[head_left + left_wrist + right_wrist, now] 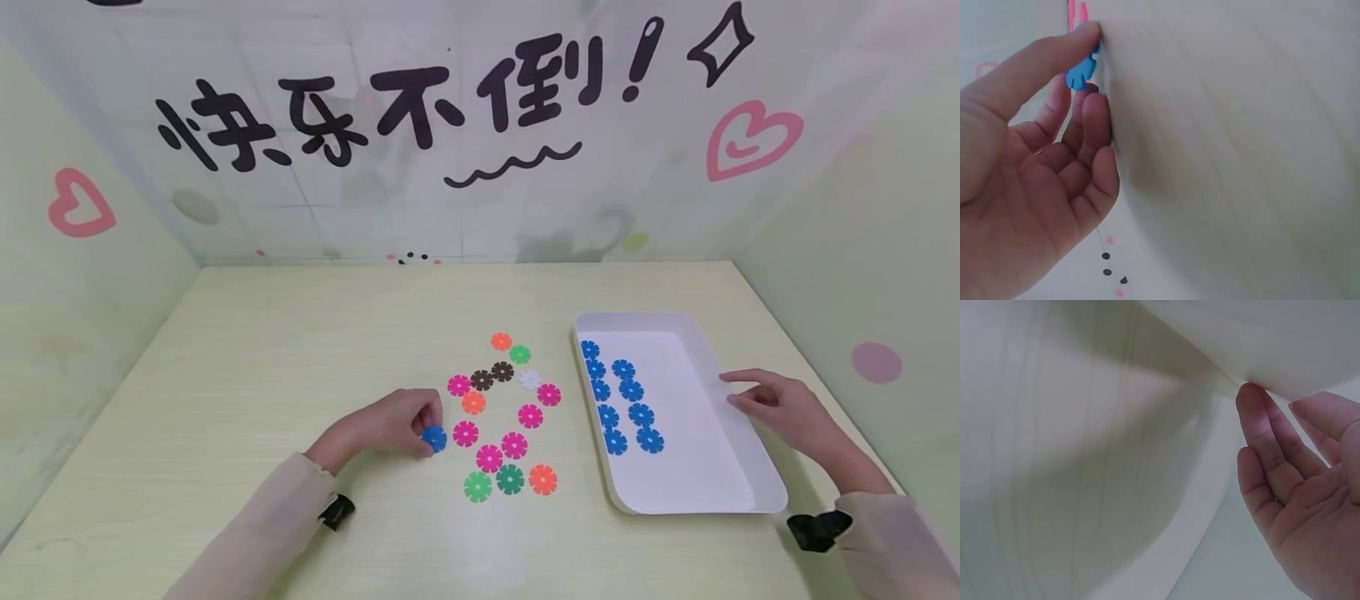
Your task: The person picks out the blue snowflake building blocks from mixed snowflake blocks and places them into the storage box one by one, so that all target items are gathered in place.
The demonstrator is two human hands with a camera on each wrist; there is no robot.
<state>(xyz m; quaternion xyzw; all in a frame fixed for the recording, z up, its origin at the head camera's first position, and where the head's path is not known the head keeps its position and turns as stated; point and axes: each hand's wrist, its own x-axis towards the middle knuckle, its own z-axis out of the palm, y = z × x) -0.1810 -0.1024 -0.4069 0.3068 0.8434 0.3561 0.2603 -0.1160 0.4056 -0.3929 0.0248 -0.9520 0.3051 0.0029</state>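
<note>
In the head view, my left hand pinches a blue notched plastic disc between thumb and fingers, low over the table left of the other discs. The left wrist view has the same blue disc held on edge at the thumb tip. On the far side, my right hand grips the right rim of a white tray with its fingertips. Seen from below in the right wrist view, the fingers are right at the tray's underside edge. Two columns of blue discs lie inside the tray, toward its left.
Between hand and tray, notched discs form a loop on the table: magenta discs, brown discs, a white disc and an orange disc. Green discs and another orange disc lie below. Printed walls enclose the table.
</note>
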